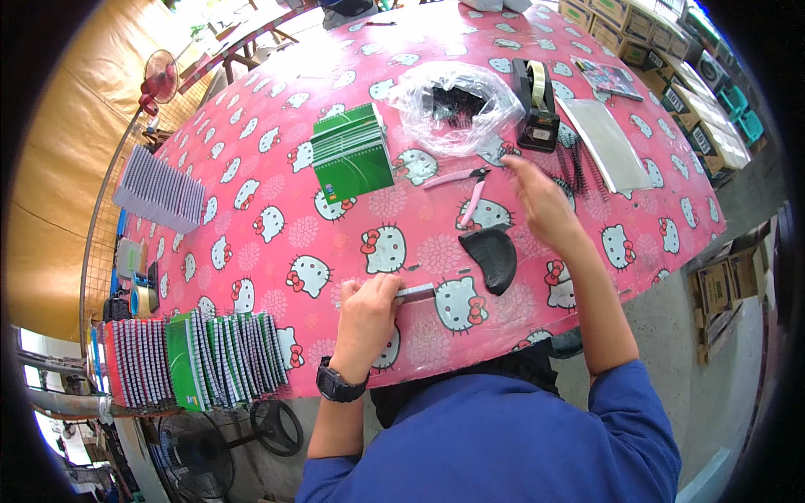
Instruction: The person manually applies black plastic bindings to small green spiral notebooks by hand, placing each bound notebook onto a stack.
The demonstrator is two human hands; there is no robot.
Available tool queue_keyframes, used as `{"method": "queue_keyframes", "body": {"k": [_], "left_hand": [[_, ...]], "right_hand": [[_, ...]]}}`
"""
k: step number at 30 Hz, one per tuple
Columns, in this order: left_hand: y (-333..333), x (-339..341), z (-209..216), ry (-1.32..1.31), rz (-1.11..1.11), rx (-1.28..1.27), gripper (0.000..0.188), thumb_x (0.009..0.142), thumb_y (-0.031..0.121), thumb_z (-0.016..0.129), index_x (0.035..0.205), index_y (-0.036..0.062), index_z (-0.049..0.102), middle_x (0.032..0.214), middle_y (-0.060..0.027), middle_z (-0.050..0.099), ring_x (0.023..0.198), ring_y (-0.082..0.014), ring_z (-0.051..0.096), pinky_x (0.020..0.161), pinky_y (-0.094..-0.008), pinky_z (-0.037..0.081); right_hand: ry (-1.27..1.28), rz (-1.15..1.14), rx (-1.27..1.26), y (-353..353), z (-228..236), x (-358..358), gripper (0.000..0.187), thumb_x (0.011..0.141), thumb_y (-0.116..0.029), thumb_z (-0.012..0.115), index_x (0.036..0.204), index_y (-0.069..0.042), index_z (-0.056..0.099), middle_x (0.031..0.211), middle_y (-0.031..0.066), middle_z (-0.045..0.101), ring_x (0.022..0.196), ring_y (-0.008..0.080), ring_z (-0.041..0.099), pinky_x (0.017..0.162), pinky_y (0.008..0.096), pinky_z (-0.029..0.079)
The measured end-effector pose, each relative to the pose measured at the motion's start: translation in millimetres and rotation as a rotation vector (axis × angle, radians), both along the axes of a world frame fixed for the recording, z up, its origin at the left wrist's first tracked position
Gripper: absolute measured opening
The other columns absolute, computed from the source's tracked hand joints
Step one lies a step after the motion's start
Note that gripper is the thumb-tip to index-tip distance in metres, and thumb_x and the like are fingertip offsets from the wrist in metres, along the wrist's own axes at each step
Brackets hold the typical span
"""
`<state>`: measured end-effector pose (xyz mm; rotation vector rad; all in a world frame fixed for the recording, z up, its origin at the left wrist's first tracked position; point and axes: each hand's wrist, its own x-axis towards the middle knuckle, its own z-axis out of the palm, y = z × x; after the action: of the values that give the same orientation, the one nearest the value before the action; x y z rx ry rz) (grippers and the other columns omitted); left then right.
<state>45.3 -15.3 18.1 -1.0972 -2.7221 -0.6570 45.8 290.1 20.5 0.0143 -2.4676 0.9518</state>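
Observation:
My left hand (366,323), with a dark watch on its wrist, is closed on a thin notebook (417,292) seen edge-on near the table's front edge. My right hand (541,201) is over the right part of the table, fingers stretched out, with no object visible in it. Just left of it lie pink-handled cutters (475,193), handles spread. Below the cutters rests a curved black pad (493,258). Loose black spiral coils (577,168) lie to the right of my right hand. Beyond it sits a clear plastic bag (411,109) with black coils inside.
A green notebook stack (356,159) stands mid-table. Coil-bound notebooks (222,356) line the front left; another stack (159,189) is farther back. A tape dispenser (538,126) and pale sheets (605,142) are at right. Cartons (708,126) stand beyond the table (428,348).

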Motion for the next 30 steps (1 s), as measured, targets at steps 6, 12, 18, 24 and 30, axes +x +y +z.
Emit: {"method": "queue_keyframes", "body": {"k": [6,12,18,24,30], "left_hand": [[7,-4,-2,0.138,-0.044,-0.086,0.016,0.077,0.019,0.068,0.087,0.0111,0.059,0.086,-0.0004,0.058,0.083,-0.0197,0.055,0.074,-0.0351,0.035],[5,-4,-3,0.146,-0.064,-0.073,0.015,0.078,0.023,0.068,0.085,0.0121,0.060,0.083,-0.0006,0.056,0.080,-0.0191,0.054,0.073,-0.0348,0.035],[4,-1,-2,0.113,-0.055,-0.062,0.015,0.077,0.021,0.068,0.086,0.0118,0.060,0.082,-0.0002,0.056,0.079,-0.0191,0.055,0.074,-0.0359,0.035],[14,10,10,0.145,-0.020,0.067,0.021,0.076,0.019,0.070,0.093,0.0095,0.061,0.088,-0.0027,0.060,0.085,-0.0222,0.057,0.077,-0.0369,0.037],[13,17,-4,0.033,-0.169,0.158,0.023,0.075,0.015,0.069,0.095,0.0085,0.060,0.089,-0.0029,0.061,0.085,-0.0215,0.058,0.072,-0.0353,0.040]], "right_hand": [[-0.255,0.504,-0.257,-67,9,46,0.022,0.082,-0.006,0.064,0.104,-0.003,0.062,0.093,0.0131,0.060,0.082,0.0264,0.060,0.074,0.0343,0.048],[-0.276,0.605,-0.281,-68,0,41,0.016,0.083,-0.004,0.064,0.099,-0.002,0.064,0.087,0.0096,0.059,0.079,0.0222,0.059,0.069,0.0327,0.046],[-0.563,0.680,-0.335,-69,3,37,0.017,0.086,-0.010,0.061,0.102,-0.003,0.062,0.082,0.0124,0.061,0.075,0.0249,0.060,0.068,0.0352,0.047],[-0.277,0.604,-0.271,-77,-3,39,0.029,0.091,-0.011,0.058,0.119,-0.005,0.054,0.064,0.0098,0.059,0.055,0.0221,0.058,0.055,0.0329,0.047],[-0.720,0.614,-0.478,-76,3,43,0.030,0.086,-0.009,0.061,0.115,-0.004,0.056,0.088,0.0138,0.064,0.082,0.0254,0.063,0.073,0.0331,0.050]]}}
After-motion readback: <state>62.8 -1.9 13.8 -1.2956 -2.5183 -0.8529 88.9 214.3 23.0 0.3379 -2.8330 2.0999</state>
